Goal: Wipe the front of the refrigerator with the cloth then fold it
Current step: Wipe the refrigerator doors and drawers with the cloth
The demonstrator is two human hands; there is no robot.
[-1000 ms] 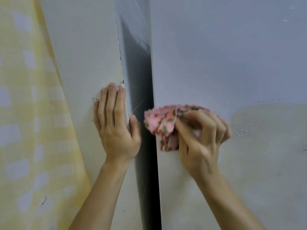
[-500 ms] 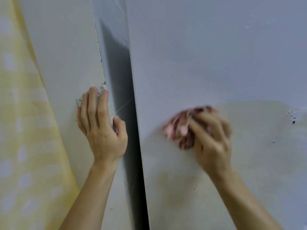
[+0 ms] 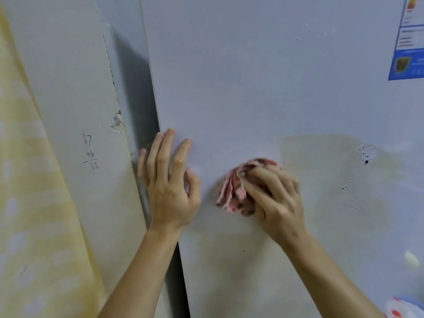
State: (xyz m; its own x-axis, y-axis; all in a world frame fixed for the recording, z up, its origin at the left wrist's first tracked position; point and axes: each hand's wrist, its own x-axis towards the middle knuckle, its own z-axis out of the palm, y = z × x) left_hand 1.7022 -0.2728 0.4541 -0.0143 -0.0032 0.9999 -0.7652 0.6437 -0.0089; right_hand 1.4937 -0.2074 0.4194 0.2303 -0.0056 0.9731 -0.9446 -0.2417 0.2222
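The white refrigerator front point(image 3: 241, 88) fills most of the view. A yellowish stained patch point(image 3: 332, 180) with black specks covers its lower right part. My right hand point(image 3: 273, 198) is closed on a bunched pink patterned cloth point(image 3: 234, 193) and presses it against the door, just left of the stain. My left hand point(image 3: 169, 180) rests flat with fingers spread on the door's left edge, empty.
A white wall point(image 3: 75, 88) with pencilled numbers stands left of the fridge, across a dark gap point(image 3: 140, 106). A yellow checked curtain point(image 3: 29, 203) hangs at far left. A blue energy label point(image 3: 408, 42) sits at the door's top right. A spotted item point(image 3: 403, 309) shows at bottom right.
My left hand has left the wall's corner and now lies on the fridge door's left edge. The cloth stays bunched in my right hand on the door. The view has shifted right.
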